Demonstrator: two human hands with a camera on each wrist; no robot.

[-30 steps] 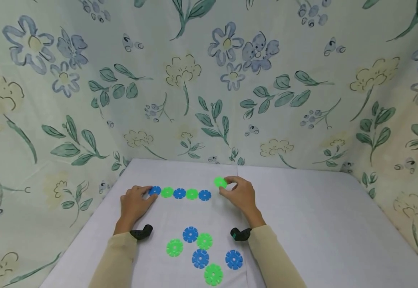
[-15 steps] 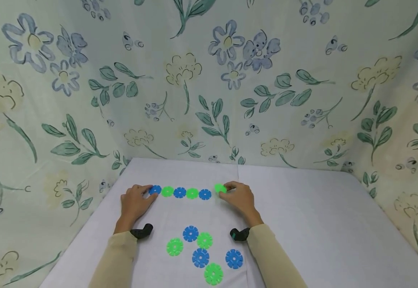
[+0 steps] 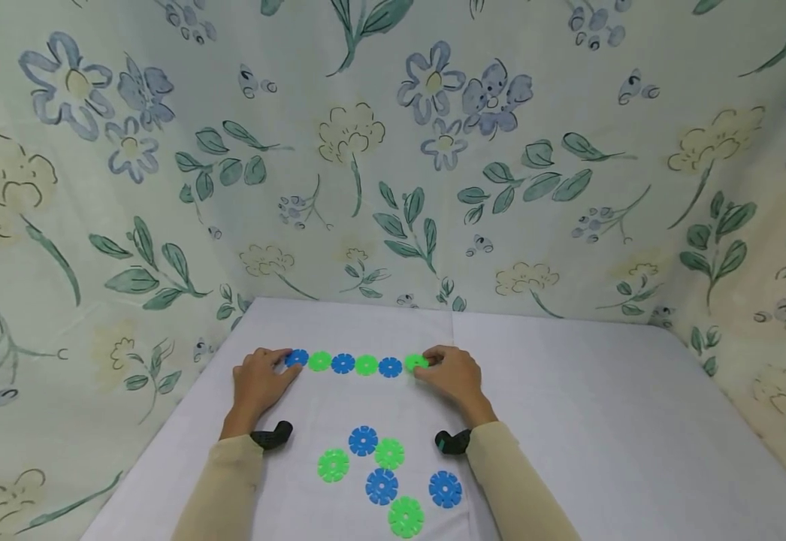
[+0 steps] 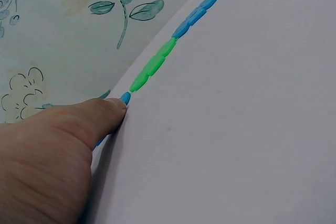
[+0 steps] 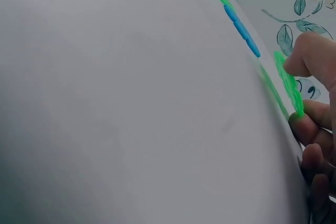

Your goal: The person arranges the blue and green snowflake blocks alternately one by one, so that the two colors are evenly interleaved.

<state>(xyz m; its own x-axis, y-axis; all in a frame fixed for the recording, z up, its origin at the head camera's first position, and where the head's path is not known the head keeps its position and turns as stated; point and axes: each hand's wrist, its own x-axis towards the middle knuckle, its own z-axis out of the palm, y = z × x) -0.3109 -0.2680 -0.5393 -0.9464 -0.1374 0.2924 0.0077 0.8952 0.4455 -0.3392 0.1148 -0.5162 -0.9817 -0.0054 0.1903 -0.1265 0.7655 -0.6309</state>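
A row of alternating blue and green notched plastic discs lies across the white cloth. At its left end, my left hand [image 3: 255, 385] holds a blue disc [image 3: 297, 358] between thumb and fingers; the left wrist view shows the thumb over that disc's edge [image 4: 125, 98]. My right hand [image 3: 457, 376] pinches a green disc [image 3: 415, 363] just right of the last blue disc [image 3: 390, 367]. In the right wrist view this green disc [image 5: 289, 83] is slightly tilted and a little above the cloth, with a green reflection beneath it.
Several loose discs lie nearer the front, among them a blue disc [image 3: 382, 487], a green disc [image 3: 406, 517] and a blue disc [image 3: 445, 489]. A floral curtain [image 3: 393, 150] hangs behind the white-covered table [image 3: 603, 421]. Each wrist wears a black camera mount [image 3: 274, 436].
My right hand has lowered the green disc from above the cloth toward the right end of the row. My left hand stays at the left-end blue disc.
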